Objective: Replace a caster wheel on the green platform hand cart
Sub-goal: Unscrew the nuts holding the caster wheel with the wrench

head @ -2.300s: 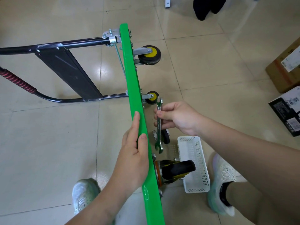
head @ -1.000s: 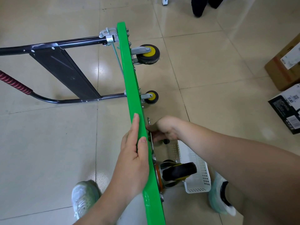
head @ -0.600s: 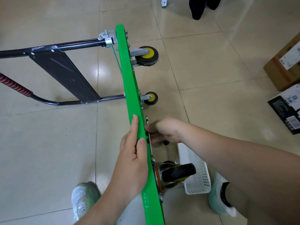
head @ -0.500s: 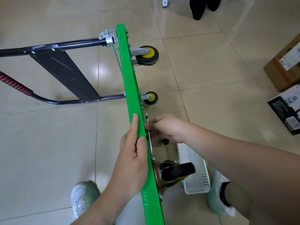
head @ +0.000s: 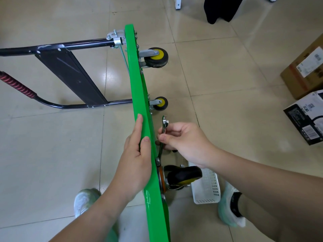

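The green platform cart stands on its side edge on the floor, its black handle lying out to the left. My left hand grips the deck's upper edge. My right hand pinches a steel wrench, whose lower end reaches down to the mounting plate of the near caster wheel, black with a yellow hub. Two smaller yellow-hubbed casters stick out farther along the underside.
A white perforated basket sits on the floor just right of the near caster. Cardboard boxes and a black box stand at the right edge. My shoes flank the cart. Dark fabric hangs at the top.
My right hand has swung the wrench away from the deck's underside, so its upper end now stands clear to the right. My left hand has kept its grip on the edge.
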`<state>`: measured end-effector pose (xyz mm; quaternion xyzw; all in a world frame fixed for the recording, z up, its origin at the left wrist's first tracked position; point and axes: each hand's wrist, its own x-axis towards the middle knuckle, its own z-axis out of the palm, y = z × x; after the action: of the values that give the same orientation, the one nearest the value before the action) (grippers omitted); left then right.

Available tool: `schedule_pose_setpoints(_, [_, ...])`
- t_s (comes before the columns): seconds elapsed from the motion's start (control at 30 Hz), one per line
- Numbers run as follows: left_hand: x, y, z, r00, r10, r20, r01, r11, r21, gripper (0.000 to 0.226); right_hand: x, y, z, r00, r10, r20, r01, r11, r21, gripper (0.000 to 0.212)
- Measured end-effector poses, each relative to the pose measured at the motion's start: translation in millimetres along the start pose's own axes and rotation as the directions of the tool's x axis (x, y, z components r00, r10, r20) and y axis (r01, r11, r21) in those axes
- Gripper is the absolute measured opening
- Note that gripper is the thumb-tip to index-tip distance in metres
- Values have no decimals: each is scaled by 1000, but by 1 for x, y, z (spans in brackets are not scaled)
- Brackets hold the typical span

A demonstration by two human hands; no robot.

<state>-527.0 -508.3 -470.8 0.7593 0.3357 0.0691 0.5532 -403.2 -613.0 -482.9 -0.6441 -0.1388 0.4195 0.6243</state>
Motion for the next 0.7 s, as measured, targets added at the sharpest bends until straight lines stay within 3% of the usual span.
schedule_pose_setpoints(0.23, [-3, 1, 1, 1000, -2, 6, 1, 1000, 10, 57, 7, -6, -12, 1000, -12, 14, 12, 1000, 7, 16])
schedule_pose_setpoints(0.4, [-3, 2, 1, 1000, 1, 12, -2, 999, 32, 56, 24, -21, -34, 999, 46, -4, -45, 987, 155, 10])
schedule_pose_setpoints(0.57, [-4, 3, 2, 1000, -1, 27, 0, 1000, 30, 57, 41, -18, -36, 993, 116, 6, -116, 993, 13, 4])
schedule_pose_setpoints(0.7, [-3, 4, 2, 1000, 0, 29, -1, 1000, 31, 57, 58, -9, -30, 981, 191, -28, -192, 980, -44, 25])
